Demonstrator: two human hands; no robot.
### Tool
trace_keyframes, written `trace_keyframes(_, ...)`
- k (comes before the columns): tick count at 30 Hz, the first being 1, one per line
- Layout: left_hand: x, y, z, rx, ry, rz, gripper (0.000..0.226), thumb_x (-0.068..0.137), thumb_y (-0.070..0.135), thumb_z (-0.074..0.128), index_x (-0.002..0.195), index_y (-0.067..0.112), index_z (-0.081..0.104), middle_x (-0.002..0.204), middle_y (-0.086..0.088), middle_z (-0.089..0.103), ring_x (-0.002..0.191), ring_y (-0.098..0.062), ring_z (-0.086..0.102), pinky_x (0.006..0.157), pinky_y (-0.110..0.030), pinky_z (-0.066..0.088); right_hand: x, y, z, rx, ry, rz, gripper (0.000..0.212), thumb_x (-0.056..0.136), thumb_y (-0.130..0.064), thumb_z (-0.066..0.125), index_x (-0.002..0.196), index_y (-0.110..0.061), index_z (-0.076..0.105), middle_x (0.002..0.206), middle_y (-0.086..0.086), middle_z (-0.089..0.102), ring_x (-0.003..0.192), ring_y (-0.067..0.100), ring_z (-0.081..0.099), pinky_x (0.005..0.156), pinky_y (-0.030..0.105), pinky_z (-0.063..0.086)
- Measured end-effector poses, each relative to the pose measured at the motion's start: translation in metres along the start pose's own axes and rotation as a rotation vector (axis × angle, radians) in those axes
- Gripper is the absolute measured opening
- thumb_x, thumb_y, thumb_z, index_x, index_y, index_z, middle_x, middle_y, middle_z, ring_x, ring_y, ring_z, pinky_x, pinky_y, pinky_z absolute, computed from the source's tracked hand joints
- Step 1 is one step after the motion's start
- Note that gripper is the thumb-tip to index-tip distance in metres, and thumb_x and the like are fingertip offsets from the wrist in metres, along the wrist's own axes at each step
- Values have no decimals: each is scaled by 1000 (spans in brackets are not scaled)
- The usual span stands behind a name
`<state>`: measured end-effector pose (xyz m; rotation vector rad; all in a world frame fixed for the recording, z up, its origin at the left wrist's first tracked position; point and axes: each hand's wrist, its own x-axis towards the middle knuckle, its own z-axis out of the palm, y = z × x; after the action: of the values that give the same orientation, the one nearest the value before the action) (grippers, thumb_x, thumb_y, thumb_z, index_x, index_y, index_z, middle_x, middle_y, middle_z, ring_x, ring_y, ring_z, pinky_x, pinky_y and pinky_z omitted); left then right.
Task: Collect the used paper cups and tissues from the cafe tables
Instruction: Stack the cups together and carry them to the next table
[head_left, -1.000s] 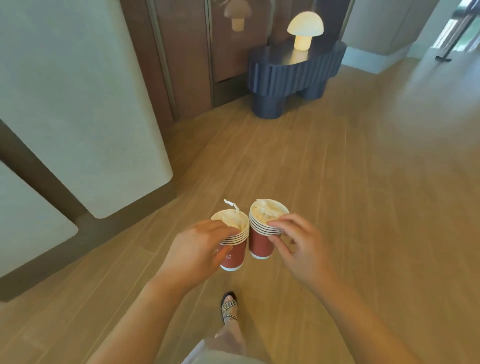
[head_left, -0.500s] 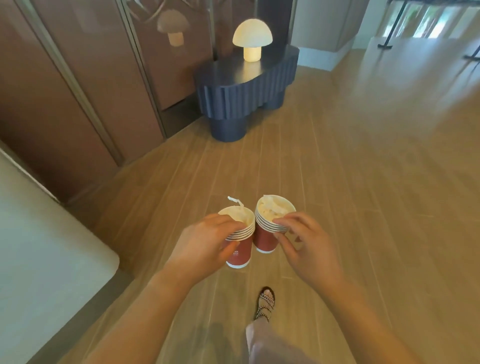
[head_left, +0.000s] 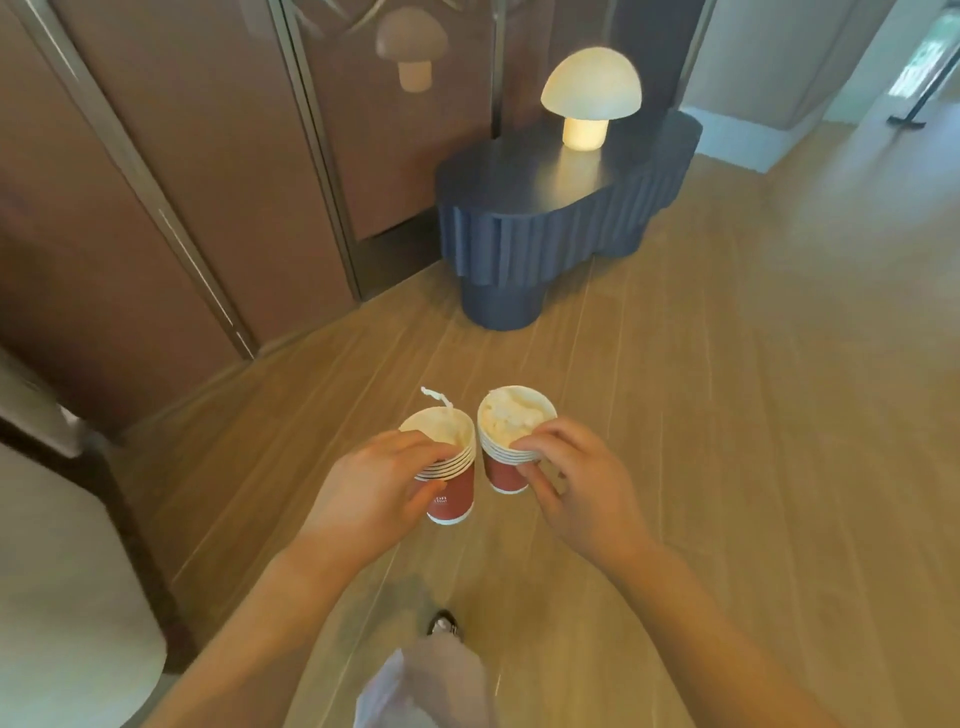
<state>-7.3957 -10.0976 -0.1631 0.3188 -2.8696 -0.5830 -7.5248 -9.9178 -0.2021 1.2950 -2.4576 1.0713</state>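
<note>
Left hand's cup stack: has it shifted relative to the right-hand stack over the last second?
No. The left stack stays just left of the right stack, nearly touching; only the room behind moves.

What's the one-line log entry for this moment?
left hand: holds cup stack | right hand: holds second cup stack | tissues stuffed inside | over wood floor | near lamp table

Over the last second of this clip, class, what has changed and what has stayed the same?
The person has walked on: the dark side table with its mushroom lamp looks nearer. Unchanged: the left hand and right hand each still grip a stack of tissue-stuffed cups.
</note>
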Motion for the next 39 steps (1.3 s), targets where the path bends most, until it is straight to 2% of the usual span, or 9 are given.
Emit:
trace_keyframes(4, 125, -42, 14, -20, -6, -13, 35, 74, 17, 75, 108, 23, 67, 103, 6, 69, 97, -20, 62, 78, -32, 50, 103, 71, 24, 43, 11, 8, 23, 79, -16, 70, 100, -24, 63, 96, -9, 59, 81, 0, 52, 60, 17, 43)
trace_keyframes(11, 362, -80, 15, 36, -62, 135, 38, 79, 29, 70, 116, 31, 61, 115, 10, 65, 106, -13, 58, 82, -28, 46, 265, 185, 24, -78, 111, 118, 27, 77, -15, 72, 101, -24, 65, 95, -9, 60, 76, -5, 45, 61, 10, 36)
trace_keyframes(16, 499, -93, 24, 25, -98, 220, 40, 78, 28, 72, 116, 28, 61, 115, 6, 66, 103, -15, 60, 79, -32, 51, 354, 257, 23, -88, 178, 177, 27, 76, -12, 72, 101, -21, 65, 95, -5, 61, 77, 2, 51, 60, 16, 41)
trace_keyframes(20, 601, -114, 48, 18, -98, 225, 44, 77, 30, 72, 119, 27, 60, 120, 5, 64, 107, -15, 59, 85, -32, 52, 433, 323, 40, -73, 180, 190, 28, 75, -9, 72, 100, -19, 66, 95, -3, 61, 79, 9, 56, 60, 17, 42)
trace_keyframes(28, 790, -165, 67, 35, -36, 124, 39, 74, 24, 75, 112, 27, 64, 110, 7, 68, 99, -14, 62, 80, -26, 48, 625, 441, 70, -43, 80, 94, 26, 76, -12, 73, 99, -20, 66, 96, -4, 61, 78, 8, 56, 63, 10, 40)
trace_keyframes(32, 860, -197, 71, 25, -43, 24, 38, 74, 24, 76, 110, 25, 64, 107, 7, 68, 96, -14, 62, 78, -22, 45, 701, 482, 90, -4, -2, 122, 23, 78, -12, 71, 99, -19, 68, 98, -5, 61, 80, 4, 53, 67, 7, 39)
trace_keyframes(34, 892, -214, 75, 30, -22, 26, 40, 65, 18, 82, 102, 21, 68, 98, 4, 71, 86, -15, 65, 74, -20, 45, 735, 502, 104, 15, -48, 136, 22, 80, -14, 70, 100, -20, 67, 100, -5, 60, 82, 6, 55, 68, 9, 40)
trace_keyframes(36, 930, -229, 80, 40, 5, 35, 42, 58, 14, 86, 96, 19, 69, 92, 2, 73, 79, -18, 67, 70, -23, 50, 772, 522, 120, 6, -90, 131, 21, 81, -15, 68, 101, -21, 66, 101, -5, 60, 85, 8, 57, 69, 10, 42)
trace_keyframes(39, 994, -256, 90, 22, 1, 26, 39, 61, 14, 84, 96, 18, 69, 94, 1, 72, 83, -20, 66, 71, -33, 56, 825, 556, 144, 3, -84, 142, 20, 82, -15, 67, 101, -19, 66, 102, -5, 60, 89, 11, 58, 71, 18, 50)
